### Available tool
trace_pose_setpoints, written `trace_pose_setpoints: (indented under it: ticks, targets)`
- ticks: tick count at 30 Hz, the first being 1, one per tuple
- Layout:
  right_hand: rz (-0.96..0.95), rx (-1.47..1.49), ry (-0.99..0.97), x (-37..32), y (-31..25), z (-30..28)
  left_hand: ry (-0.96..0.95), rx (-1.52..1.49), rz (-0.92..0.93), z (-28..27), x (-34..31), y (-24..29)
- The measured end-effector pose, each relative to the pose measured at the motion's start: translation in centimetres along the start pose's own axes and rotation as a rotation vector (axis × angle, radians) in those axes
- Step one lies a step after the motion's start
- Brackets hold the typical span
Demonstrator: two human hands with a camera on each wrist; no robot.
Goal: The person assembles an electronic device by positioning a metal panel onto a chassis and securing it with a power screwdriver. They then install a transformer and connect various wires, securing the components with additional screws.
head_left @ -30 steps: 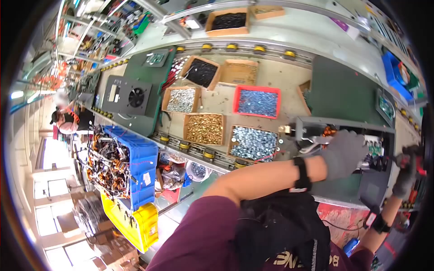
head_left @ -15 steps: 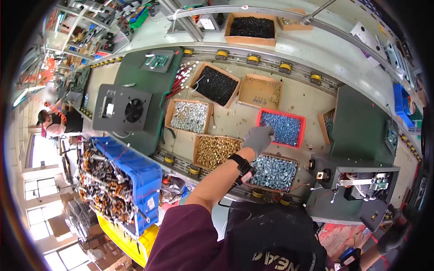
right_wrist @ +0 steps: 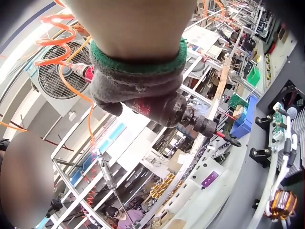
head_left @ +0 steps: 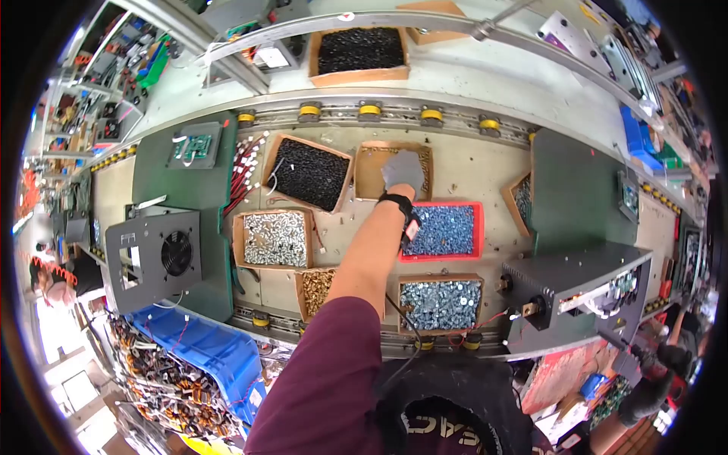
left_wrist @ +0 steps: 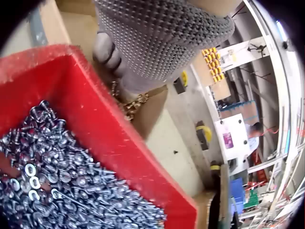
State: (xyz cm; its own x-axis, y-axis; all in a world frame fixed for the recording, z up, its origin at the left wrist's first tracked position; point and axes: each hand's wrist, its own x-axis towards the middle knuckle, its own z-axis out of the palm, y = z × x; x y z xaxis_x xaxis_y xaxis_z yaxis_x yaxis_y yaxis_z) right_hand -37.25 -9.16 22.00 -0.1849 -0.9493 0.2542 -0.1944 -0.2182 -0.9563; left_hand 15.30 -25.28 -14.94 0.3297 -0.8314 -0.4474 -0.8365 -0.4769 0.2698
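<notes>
My gloved left hand (head_left: 403,168) reaches into a shallow cardboard box (head_left: 369,182) with brass screws along its right side. In the left wrist view its fingers curl down at the brass screws (left_wrist: 136,107); whether any are pinched I cannot tell. Just nearer stands a red tray (head_left: 479,231) heaped with bluish screws (head_left: 440,230). Low on the right, my gloved right hand (right_wrist: 138,88) grips a power drill (right_wrist: 162,110) with a bit in its chuck. Beside the drill lies an open dark metal case (head_left: 580,284) holding circuit boards and a copper coil (right_wrist: 282,204).
Around the tray stand boxes of black screws (head_left: 311,173), silver parts (head_left: 274,238), brass parts (head_left: 317,290) and zinc nuts (head_left: 440,303). A fan case (head_left: 155,254) sits left on a green board. Lower left is a blue crate (head_left: 220,356) of coils. A rail crosses the back.
My left hand went from the metal case on the right, past the red tray, to the shallow box farther back. The right hand with the drill stayed low at the right.
</notes>
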Motion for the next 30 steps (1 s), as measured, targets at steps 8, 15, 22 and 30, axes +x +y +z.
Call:
trace_pose_setpoints:
  ticks: [8, 15, 22, 30]
  targets:
    - [-0.012, 0.396, -0.374, -1.4, -1.3, 8.4, 0.195, -0.827, 0.154, -3.7, -11.1, 1.2]
    - [0.036, 0.56, -0.32, -3.4, -2.7, 16.3, -0.478, -1.449, 0.343, -8.8, -28.8, 8.9]
    - [-0.306, 0.648, -0.456, -3.5, -3.5, 14.4, -0.823, -1.559, 0.305, -7.7, -35.0, 15.4]
    - [-0.269, 0.628, -0.458, -3.3, -2.0, 7.5, -0.714, -1.333, 0.429, -5.9, -38.4, 20.5]
